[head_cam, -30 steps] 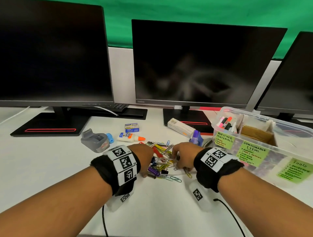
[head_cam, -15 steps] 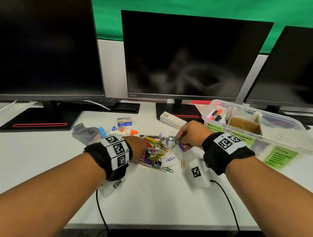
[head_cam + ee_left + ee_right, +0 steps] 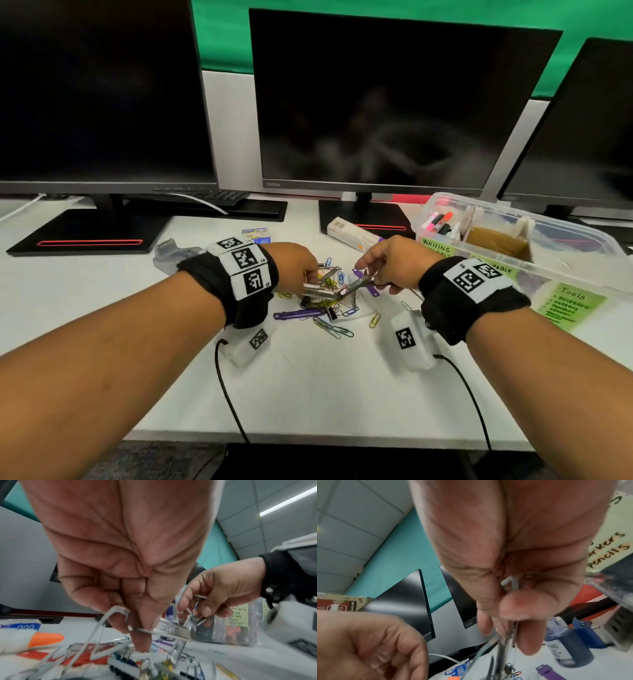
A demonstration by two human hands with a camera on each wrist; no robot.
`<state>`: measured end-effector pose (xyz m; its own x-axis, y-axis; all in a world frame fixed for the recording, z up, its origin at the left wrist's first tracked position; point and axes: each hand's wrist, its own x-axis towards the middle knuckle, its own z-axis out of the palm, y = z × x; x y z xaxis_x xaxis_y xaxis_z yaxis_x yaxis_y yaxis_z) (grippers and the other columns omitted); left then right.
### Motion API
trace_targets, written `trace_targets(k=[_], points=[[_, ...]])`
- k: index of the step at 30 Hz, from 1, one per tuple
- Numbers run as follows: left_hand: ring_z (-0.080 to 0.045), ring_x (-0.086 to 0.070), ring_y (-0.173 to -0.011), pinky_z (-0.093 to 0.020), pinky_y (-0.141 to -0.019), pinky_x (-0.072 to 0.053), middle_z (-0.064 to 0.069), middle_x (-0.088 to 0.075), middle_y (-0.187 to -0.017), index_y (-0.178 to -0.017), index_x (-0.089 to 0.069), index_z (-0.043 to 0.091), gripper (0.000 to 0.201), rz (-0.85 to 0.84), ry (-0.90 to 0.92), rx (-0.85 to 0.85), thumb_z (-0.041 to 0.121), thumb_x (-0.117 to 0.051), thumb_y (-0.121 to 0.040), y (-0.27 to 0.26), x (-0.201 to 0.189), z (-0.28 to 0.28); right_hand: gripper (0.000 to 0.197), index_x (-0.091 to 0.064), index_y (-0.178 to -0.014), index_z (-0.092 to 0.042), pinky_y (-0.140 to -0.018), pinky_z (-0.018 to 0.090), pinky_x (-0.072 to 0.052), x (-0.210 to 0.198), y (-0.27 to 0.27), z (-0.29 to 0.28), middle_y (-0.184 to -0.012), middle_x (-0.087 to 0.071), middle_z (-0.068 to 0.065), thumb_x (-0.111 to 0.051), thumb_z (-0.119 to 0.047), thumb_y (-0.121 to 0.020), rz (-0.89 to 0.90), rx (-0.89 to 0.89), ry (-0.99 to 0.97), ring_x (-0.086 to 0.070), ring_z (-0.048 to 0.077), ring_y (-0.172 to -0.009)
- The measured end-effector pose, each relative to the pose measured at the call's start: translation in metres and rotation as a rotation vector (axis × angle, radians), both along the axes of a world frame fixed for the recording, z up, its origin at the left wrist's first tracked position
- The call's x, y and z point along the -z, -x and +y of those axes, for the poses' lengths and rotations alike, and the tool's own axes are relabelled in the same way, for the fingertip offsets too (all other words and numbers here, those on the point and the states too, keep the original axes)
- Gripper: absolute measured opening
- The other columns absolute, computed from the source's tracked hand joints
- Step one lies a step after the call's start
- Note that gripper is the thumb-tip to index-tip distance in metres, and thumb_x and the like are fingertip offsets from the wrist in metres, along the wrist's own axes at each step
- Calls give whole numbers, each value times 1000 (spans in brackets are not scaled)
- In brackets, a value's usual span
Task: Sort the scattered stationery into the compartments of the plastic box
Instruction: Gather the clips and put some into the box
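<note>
- left hand [image 3: 297, 265] pinches a metal clip [image 3: 320, 291] above the clip pile [image 3: 329, 318];
- right hand [image 3: 394, 265] grip closed round another metal clip [image 3: 359, 282], beside the plastic box [image 3: 561, 236]

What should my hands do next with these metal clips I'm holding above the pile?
Probably pull them gently apart. The left hand and right hand each pinch silver metal clips that look tangled together above the paper clip pile; once freed, they can go to the plastic box.
</note>
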<state>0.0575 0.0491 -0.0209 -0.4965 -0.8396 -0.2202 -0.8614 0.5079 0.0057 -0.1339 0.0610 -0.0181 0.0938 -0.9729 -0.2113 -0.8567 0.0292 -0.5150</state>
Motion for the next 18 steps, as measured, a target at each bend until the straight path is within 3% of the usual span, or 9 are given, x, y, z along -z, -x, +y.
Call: trace_targets(k=[2, 5, 10, 13, 18], points=[[-19, -53, -114, -25, -85, -39, -1, -58, -123, -124, -58, 20, 32, 55, 3, -12, 16, -53, -93, 1, -4, -1, 37, -67, -115, -15, -48, 16, -47, 0, 1, 0, -84, -57, -3, -56, 7, -88, 8, 5, 8, -59, 16, -77], [-19, -54, -113, -22, -77, -36, 1, -59, -122, -127, -57, 21, 34, 145, -20, -53, 12, -47, -95, 2, -7, -1, 34, -68, -112, -13, -48, 17, -46, -1, 3, -1, -88, -61, 2, -54, 7, -89, 14, 20, 38, -59, 16, -74], [-11, -59, -71, -16, -58, -43, 6, -59, -79, -120, -58, 15, 29, 384, -124, -159, 9, -41, -98, 4, -3, -8, 29, -70, -109, -11, -41, 13, -43, -6, 5, -3, -88, -63, 4, -56, 5, -89, -3, 44, 77, -61, 18, -76], [-7, -55, -59, -19, -59, -47, 4, -57, -74, -119, -58, 10, 27, 585, -205, -239, 10, -39, -100, 4, -2, -12, 30, -70, -108, -12, -41, 12, -44, -8, 5, -3, -95, -67, 8, -57, 6, -88, -10, 50, 101, -61, 13, -69], [-6, -54, -58, -19, -60, -47, 3, -58, -73, -123, -55, 13, 26, 770, -272, -288, 14, -41, -101, 6, -6, -11, 30, -70, -108, -13, -40, 12, -42, -7, 4, -3, -92, -65, 5, -57, 5, -88, -26, 54, 115, -58, 8, -62]])
